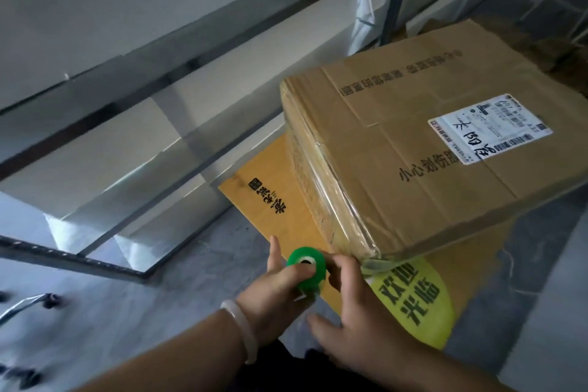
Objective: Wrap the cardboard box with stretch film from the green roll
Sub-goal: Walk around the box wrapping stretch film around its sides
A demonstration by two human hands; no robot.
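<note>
The green roll (307, 267) sits low in the middle of the view, just off the near-left corner of the cardboard box (429, 162), its open core facing up toward the camera and its axis tilted slightly left. The left hand (280, 293) has its fingers closed around the roll from below and the left, while the right hand (359, 305) pinches the far side where the stretch film (334, 200) leaves it. The box lies with its long axis running from near right to far left, a white shipping label (490, 127) on top. Film covers its left face in wrinkled bands; how many layers is unclear. The box rests on a flat orange cardboard sheet (270, 188) on a grey floor (191, 289), beside a metal shelf frame (127, 105). The view is soft and blurred.
</note>
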